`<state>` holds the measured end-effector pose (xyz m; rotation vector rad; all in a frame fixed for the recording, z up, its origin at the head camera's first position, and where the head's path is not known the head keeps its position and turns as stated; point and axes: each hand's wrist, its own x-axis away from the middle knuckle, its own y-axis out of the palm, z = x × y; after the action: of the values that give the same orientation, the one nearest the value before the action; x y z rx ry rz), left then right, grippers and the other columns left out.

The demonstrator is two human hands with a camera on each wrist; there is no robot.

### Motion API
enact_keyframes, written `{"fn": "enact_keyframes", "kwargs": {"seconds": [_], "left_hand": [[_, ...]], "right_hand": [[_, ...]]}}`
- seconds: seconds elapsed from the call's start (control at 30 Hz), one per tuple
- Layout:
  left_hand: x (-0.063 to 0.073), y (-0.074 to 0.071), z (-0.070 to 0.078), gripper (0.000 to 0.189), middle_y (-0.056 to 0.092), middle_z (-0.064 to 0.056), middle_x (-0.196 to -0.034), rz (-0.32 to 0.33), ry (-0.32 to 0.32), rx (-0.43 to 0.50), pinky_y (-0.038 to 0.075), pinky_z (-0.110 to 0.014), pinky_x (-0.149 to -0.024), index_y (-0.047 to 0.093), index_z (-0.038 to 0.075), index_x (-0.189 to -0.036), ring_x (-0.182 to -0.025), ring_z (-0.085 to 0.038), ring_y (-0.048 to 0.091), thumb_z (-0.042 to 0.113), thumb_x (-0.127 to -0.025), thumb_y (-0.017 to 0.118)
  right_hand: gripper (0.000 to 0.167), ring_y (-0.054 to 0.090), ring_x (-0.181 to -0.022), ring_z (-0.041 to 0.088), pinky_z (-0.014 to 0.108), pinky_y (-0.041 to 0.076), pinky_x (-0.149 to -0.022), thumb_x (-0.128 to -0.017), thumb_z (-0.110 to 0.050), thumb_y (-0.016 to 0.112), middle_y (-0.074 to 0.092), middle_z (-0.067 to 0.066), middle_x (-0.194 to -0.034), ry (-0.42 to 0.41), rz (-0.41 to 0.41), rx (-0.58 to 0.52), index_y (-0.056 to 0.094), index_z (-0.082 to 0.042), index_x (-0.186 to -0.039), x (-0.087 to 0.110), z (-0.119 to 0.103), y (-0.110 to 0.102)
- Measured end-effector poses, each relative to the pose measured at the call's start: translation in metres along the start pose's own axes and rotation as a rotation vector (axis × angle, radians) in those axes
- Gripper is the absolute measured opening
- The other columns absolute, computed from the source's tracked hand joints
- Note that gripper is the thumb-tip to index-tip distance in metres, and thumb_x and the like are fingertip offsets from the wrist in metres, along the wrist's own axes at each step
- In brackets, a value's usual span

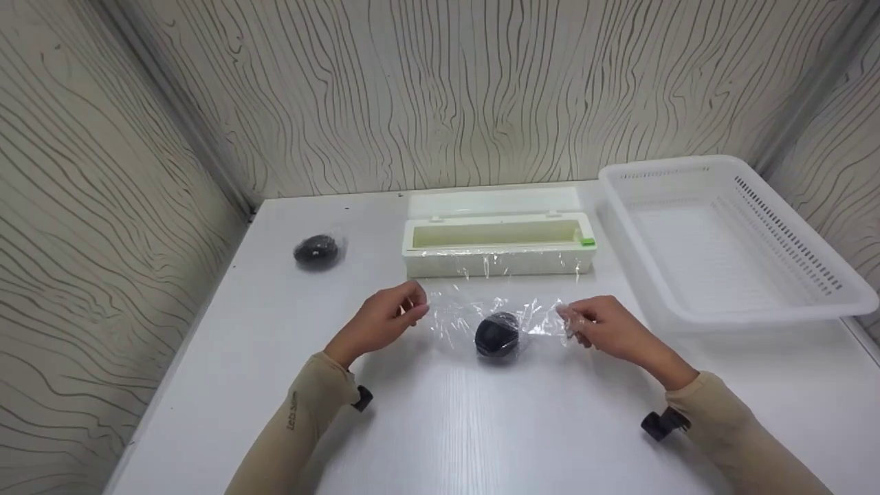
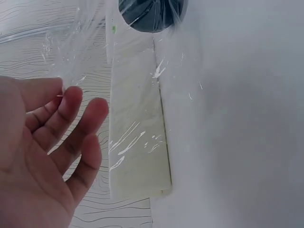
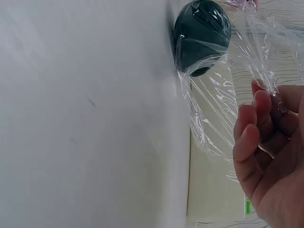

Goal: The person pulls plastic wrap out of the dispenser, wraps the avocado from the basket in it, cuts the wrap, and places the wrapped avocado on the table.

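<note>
A clear sheet of cling film stretches between my two hands. It drapes over a dark, smooth, egg-shaped object on the table, whose kind I cannot tell. My left hand pinches the film's left edge between thumb and forefinger, the other fingers loosely bent. At the opposite edge my right hand pinches gathered film, seen bunched at the fingertips in the right wrist view. Behind the film stands a pale cling film box with its lid raised and a green slider at its right end.
Another dark egg-shaped object, with clear film around it, lies at the back left of the table. A white plastic basket with slotted sides stands at the right. Wood-grain patterned panels rise behind and beside the table.
</note>
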<state>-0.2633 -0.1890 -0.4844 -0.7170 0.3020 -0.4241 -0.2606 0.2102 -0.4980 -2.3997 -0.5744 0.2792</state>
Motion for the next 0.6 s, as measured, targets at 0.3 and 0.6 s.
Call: {"fn": "enact_keyframes", "kwargs": {"seconds": [0.3, 0.6], "left_hand": [[-0.011, 0.011, -0.011, 0.009, 0.062, 0.004, -0.087, 0.042, -0.060, -0.028, 0.051, -0.027, -0.066, 0.059, 0.015, -0.100, -0.077, -0.010, 0.061, 0.021, -0.105, 0.062], [-0.017, 0.024, -0.021, 0.009, 0.064, 0.005, -0.081, 0.054, -0.168, -0.093, 0.045, -0.028, -0.066, 0.063, 0.015, -0.095, -0.072, -0.010, 0.055, 0.021, -0.102, 0.062]], "right_hand": [[0.044, 0.054, -0.050, 0.010, 0.024, 0.048, -0.048, -0.106, -0.025, 0.059, 0.057, -0.003, -0.056, 0.138, 0.026, 0.036, 0.067, -0.004, -0.069, -0.013, 0.008, 0.004], [0.046, 0.053, -0.045, 0.011, 0.027, 0.045, -0.045, -0.103, -0.031, 0.061, 0.059, -0.004, -0.052, 0.213, 0.028, 0.147, 0.069, -0.010, -0.064, -0.020, 0.012, 0.012]]}}
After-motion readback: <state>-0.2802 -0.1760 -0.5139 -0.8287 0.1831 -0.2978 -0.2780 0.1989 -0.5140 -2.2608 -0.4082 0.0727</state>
